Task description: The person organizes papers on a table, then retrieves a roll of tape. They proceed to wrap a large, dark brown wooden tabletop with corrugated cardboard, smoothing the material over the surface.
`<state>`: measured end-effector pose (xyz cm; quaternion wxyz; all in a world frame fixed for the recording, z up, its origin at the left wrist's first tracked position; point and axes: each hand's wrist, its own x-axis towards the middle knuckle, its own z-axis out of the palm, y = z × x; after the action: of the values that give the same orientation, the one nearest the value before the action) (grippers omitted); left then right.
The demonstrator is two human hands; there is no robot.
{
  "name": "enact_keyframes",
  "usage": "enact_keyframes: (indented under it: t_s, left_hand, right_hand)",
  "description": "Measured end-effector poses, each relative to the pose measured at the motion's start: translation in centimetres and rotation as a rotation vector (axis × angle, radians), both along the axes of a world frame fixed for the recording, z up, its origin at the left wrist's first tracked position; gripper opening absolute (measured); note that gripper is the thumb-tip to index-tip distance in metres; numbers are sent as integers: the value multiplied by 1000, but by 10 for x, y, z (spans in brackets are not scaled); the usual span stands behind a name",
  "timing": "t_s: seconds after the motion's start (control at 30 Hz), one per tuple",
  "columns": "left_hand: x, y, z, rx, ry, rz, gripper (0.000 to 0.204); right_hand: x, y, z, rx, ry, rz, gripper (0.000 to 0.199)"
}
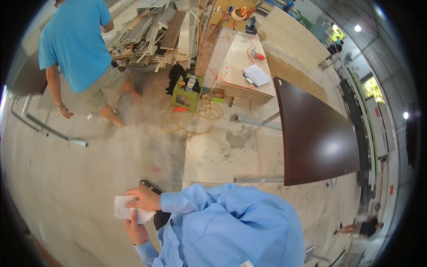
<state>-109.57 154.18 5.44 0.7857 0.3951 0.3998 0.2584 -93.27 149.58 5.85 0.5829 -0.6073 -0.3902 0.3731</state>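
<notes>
My left hand [134,231] comes up from a light blue sleeve at the lower left and holds a creased white sheet of paper [122,208] from below. My right hand [143,198] lies over the paper's top edge, fingers curled on it. Both hands hover above a dusty concrete floor, close to my blue shirt [231,227]. A dark shoe [149,184] shows just above my right hand.
Another person in a blue T-shirt [73,42] bends over at the upper left, barefoot. A plank pile [153,33], a green stool [187,93], yellow cord [198,120], a dark brown panel [318,133], a pale board with papers [244,66] and floor tubes [53,131] lie around.
</notes>
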Motion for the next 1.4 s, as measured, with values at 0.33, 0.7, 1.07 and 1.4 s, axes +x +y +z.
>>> enact_keyframes:
  t_s: [0.33,0.7,1.07,1.4]
  left_hand:
    - [162,225,8,-212,0,-407,36]
    - [338,346,15,25,88,-390,44]
    - [420,451,6,43,50,-328,45]
    - [362,637,-6,79,7,183,28]
  right_hand:
    - [126,165,-5,-35,317,-352,26]
    - [289,300,-24,-11,218,-531,29]
    - [357,421,-38,49,339,-601,26]
    - [321,625,-30,-72,314,-254,17]
